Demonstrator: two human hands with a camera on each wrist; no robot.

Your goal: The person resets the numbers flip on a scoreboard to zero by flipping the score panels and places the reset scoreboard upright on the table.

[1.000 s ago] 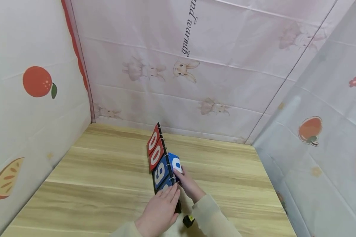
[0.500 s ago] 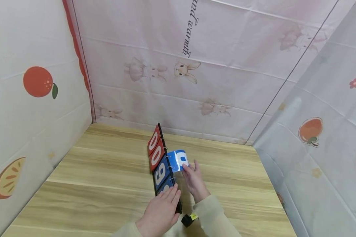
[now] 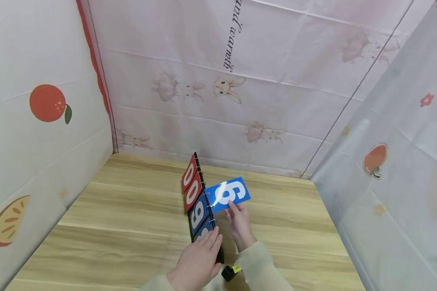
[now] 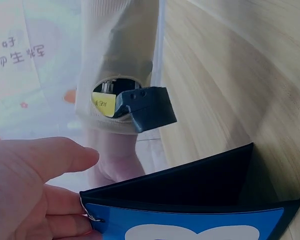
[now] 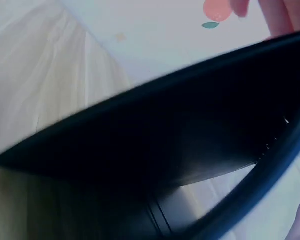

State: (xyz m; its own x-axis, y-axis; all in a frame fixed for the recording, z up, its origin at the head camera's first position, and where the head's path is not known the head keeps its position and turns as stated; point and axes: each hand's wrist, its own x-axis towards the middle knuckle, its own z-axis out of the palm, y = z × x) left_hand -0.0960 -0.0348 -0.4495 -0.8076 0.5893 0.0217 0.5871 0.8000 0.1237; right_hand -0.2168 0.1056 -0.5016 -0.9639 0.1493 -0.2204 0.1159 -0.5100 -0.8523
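A tent-shaped flip scoreboard [image 3: 202, 176] with a black stand and ring-bound number cards stands on the wooden table. Two red cards [image 3: 192, 190] show white zeros at its far end, and dark blue cards [image 3: 198, 215] hang nearer. My left hand [image 3: 196, 258] rests straight fingers on the near end, partly covering the nearest blue card; in the left wrist view its thumb [image 4: 65, 159] stays apart from the stand. Between thumb and fingers, my right hand [image 3: 239, 223] pinches a bright blue number card [image 3: 228, 194], spread out to the right from the rings.
A black device with a yellow label [image 3: 230, 273] sits at the right sleeve, and the left wrist view shows it at the cuff. Printed fabric walls [image 3: 218, 133] enclose the table [image 3: 131, 202] at the back and sides.
My right hand has drawn the bright blue card away from the scoreboard to the right, from folded close to laid out flat, its numeral now showing. The left hand has stayed put.
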